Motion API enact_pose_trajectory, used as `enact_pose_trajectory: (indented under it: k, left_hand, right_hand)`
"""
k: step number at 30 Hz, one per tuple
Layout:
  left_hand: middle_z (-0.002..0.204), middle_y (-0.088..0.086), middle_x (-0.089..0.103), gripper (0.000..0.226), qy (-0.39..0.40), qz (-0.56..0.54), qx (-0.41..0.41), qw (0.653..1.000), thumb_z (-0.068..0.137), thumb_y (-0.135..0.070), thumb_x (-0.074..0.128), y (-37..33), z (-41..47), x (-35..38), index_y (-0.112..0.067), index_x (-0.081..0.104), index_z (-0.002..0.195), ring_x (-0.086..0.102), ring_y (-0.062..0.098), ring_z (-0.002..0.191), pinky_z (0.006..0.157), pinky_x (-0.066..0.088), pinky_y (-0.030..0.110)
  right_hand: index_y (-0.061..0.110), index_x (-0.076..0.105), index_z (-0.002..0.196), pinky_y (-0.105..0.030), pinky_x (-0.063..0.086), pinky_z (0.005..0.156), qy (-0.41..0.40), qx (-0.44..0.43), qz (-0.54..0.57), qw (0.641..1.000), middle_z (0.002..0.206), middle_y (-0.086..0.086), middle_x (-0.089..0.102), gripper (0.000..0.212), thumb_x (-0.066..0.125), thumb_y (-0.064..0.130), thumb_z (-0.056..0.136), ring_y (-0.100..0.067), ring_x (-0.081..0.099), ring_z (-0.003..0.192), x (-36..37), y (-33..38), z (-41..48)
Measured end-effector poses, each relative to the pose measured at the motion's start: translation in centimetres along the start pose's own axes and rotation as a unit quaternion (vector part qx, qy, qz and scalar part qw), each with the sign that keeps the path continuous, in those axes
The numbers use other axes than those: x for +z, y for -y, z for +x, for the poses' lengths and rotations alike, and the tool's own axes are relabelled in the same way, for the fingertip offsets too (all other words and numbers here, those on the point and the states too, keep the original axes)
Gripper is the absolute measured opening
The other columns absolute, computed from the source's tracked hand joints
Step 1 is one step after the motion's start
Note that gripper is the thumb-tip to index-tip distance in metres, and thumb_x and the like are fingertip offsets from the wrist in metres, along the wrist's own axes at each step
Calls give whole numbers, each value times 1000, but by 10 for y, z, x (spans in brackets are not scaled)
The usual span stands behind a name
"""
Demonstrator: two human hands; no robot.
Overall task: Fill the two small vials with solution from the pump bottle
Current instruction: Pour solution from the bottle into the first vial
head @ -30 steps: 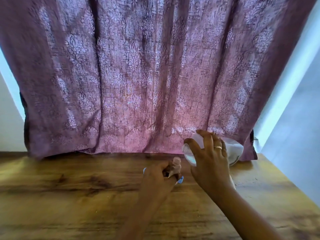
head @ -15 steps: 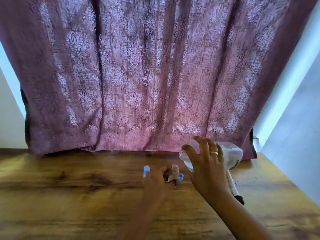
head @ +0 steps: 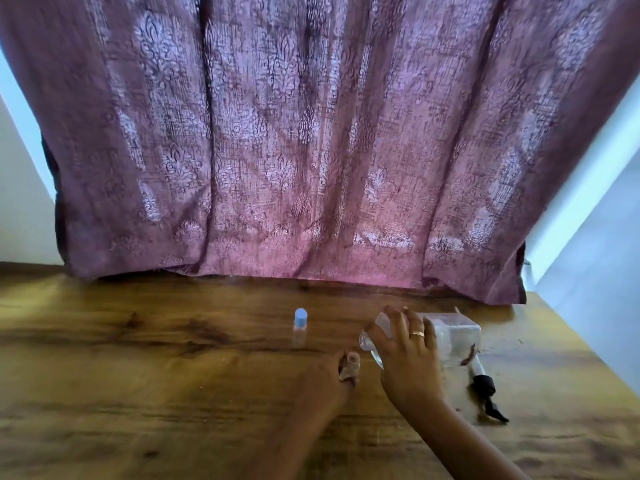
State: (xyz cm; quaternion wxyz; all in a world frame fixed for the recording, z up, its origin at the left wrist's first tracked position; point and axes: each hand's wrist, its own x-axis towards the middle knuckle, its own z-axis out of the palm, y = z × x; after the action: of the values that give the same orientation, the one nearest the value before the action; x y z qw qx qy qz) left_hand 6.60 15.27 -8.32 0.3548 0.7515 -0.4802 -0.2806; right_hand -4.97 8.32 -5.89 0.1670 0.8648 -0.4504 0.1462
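Head view: the right hand [head: 408, 362] is wrapped over a clear plastic pump bottle [head: 453, 336], fingers curled round its shoulder. The bottle is tipped onto its side, so its long axis runs left to right and its open mouth points left. Just below and left of that mouth, the left hand [head: 322, 374] pinches a small open clear vial [head: 352, 364], upright and low over the wooden table [head: 138, 393]. Mouth and vial lip look near but apart, and no stream shows. A second small vial with a blue cap [head: 300, 326] stands further left with no hand on it. The black pump head [head: 484, 384] lies on the table right of the bottle. Pouring probably needs the mouth brought over the lip
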Motion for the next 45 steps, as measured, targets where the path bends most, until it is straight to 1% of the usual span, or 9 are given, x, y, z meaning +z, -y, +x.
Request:
enact_pose_trajectory:
  k: [4, 8, 13, 17, 23, 32, 38, 41, 45]
  left_hand:
    - [119, -6, 62, 32, 17, -1, 3, 1000, 92, -32, 54, 7, 1, 5, -27, 53, 123, 53, 4, 97, 80, 35, 17]
    - [114, -9, 63, 30, 19, 14, 13, 1000, 90, -27, 57, 10, -1, 9, -27, 55, 120, 50, -3, 88, 72, 32, 9]
    - [124, -6, 62, 35, 29, 23, -6, 999, 90, -33, 58, 14, 2, 13, -30, 52, 124, 56, 10, 110, 88, 39, 17]
    - [125, -6, 61, 34, 20, 33, 15, 999, 91, -32, 56, 16, 4, 14, -29, 52, 125, 55, 9, 111, 88, 37, 15]
    - [127, -6, 59, 38, 2, 55, 39, 998, 93, -29, 54, 13, 3, 13, -30, 49, 130, 54, 9, 114, 81, 28, 10]
    - [126, -5, 61, 36, -2, 65, 31, 997, 93, -33, 53, 10, 4, 12, -28, 50, 129, 56, 10, 113, 82, 30, 12]
    - [127, -3, 60, 36, 14, 72, 4, 997, 93, -36, 53, 9, 5, 13, -27, 50, 128, 56, 11, 113, 93, 40, 19]
    - [129, -2, 59, 37, 16, 85, -1, 996, 93, -36, 53, 10, 6, 13, -27, 49, 129, 55, 12, 115, 92, 39, 20]
    - [130, -2, 57, 37, 17, 83, -2, 996, 94, -36, 51, 10, 5, 12, -26, 47, 130, 54, 12, 116, 86, 32, 15]
  right_hand:
    - [26, 55, 106, -57, 46, 90, 7, -3, -2, 1000, 119, -13, 56, 75, 75, 0, 39, -44, 54, 108, 2, -1, 0]
    - [26, 54, 108, -57, 46, 90, 12, -1, 0, 1000, 120, -13, 56, 77, 76, 1, 38, -43, 53, 109, 5, -3, 0]
    - [26, 56, 108, -57, 45, 90, 13, -1, 4, 1000, 120, -13, 56, 75, 76, 2, 39, -43, 52, 110, 8, -2, -1]
    - [26, 59, 107, -57, 46, 89, 12, -4, -6, 1000, 118, -14, 57, 71, 77, 4, 42, -43, 54, 109, 11, -2, -3]
    - [25, 60, 109, -58, 44, 92, 5, -10, -25, 1000, 122, -13, 53, 72, 76, 0, 44, -43, 51, 113, 17, -8, -7]
    - [23, 62, 109, -59, 43, 93, -3, -32, -53, 998, 120, -14, 51, 75, 78, 1, 39, -45, 53, 111, 15, -5, -8]
    - [23, 62, 104, -59, 44, 92, -8, -39, -46, 998, 118, -14, 53, 71, 78, 0, 39, -44, 54, 111, 14, -5, -6]
    - [23, 59, 105, -60, 44, 92, -8, -45, -38, 998, 118, -14, 55, 73, 79, 2, 38, -45, 54, 110, 14, -3, -6]
    - [23, 58, 105, -60, 43, 93, -8, -47, -38, 998, 120, -13, 52, 73, 78, 2, 38, -45, 52, 112, 15, -4, -6]
